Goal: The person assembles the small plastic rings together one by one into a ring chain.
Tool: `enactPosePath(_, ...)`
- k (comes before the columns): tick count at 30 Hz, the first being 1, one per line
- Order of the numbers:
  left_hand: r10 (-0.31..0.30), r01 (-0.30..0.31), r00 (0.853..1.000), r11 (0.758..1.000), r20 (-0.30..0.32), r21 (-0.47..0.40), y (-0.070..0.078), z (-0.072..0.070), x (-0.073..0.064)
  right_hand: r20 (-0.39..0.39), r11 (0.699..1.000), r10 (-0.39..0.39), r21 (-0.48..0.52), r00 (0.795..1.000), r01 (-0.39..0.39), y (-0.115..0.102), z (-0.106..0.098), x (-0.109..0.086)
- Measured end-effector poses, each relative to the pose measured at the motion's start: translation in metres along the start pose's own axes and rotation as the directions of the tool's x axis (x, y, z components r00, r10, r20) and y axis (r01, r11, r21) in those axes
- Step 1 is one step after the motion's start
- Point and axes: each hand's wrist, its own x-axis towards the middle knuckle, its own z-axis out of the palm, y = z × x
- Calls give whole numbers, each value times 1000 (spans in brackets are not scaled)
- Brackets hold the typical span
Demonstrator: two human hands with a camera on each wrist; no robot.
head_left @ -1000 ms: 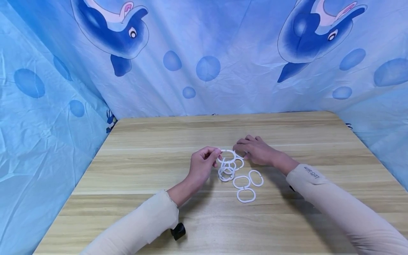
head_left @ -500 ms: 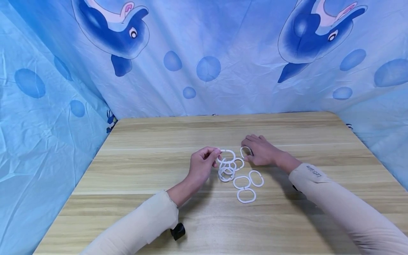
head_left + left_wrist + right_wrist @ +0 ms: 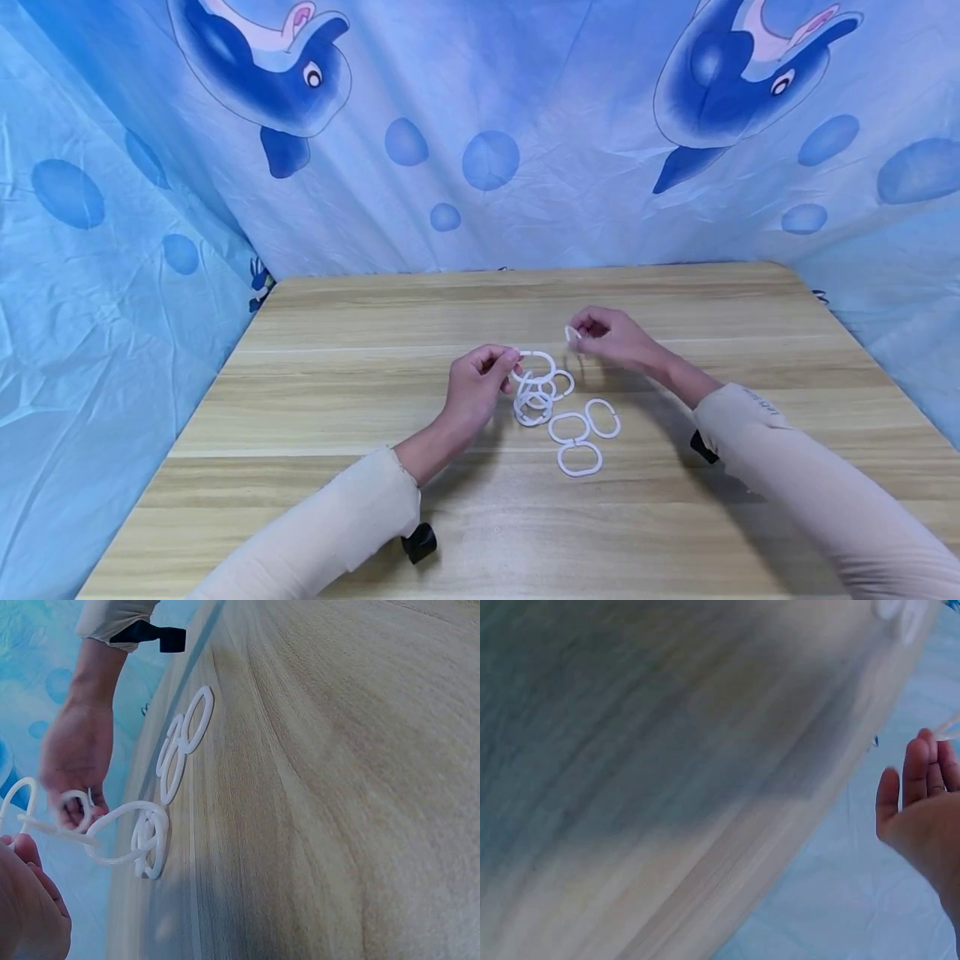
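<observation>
In our left hand (image 3: pixel 477 383) we pinch a white ring (image 3: pixel 553 367) between thumb and fingers, at that hand's three o'clock. Just beyond, toward four, sits a cluster of overlapping rings (image 3: pixel 534 393); we cannot tell which are linked. Our right hand (image 3: pixel 615 340), between two and three o'clock from the left, pinches a second ring (image 3: pixel 567 333), seemingly clear of the desk (image 3: pixel 375 517). From there toward seven o'clock, three loose rings (image 3: pixel 576 443) lie flat. We judge them light, stiff, slightly springy plastic, smooth enough to slip; we'd grip the band beside its gap.
</observation>
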Motion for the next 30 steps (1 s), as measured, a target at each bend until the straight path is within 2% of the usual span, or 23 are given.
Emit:
enactPosePath(1,-2,2,1000,1000,0,2,0,0,0,-11,995,33,97,999,-31,-1,-2,-1)
enactPosePath(3,-7,7,1000,1000,1,2,0,0,0,-22,972,64,229,998,-57,-3,-5,-2)
enactPosePath(6,-10,10,1000,1000,6,-1,0,0,1,-23,931,70,360,997,-57,-6,-6,-4)
enactPosePath(8,-10,10,1000,1000,12,-4,-1,0,1,-18,893,60,448,998,-45,-9,-5,-4)
enactPosePath(13,-17,17,1000,1000,20,-8,-1,1,1,1,781,28,625,1000,-22,-18,-1,-4)
enactPosePath(17,-31,31,999,999,21,-13,0,2,1,10,727,-1,686,1000,-6,-22,0,-4)
enactPosePath(22,-29,29,999,1000,17,-3,0,4,2,29,688,-13,726,1000,-12,-27,0,-5)
enactPosePath(24,-20,20,1000,1000,16,2,0,4,2,38,681,-15,732,999,-18,-31,1,-5)
enactPosePath(30,-20,20,999,1000,25,11,1,5,2,63,690,-30,723,998,-25,-44,6,-8)
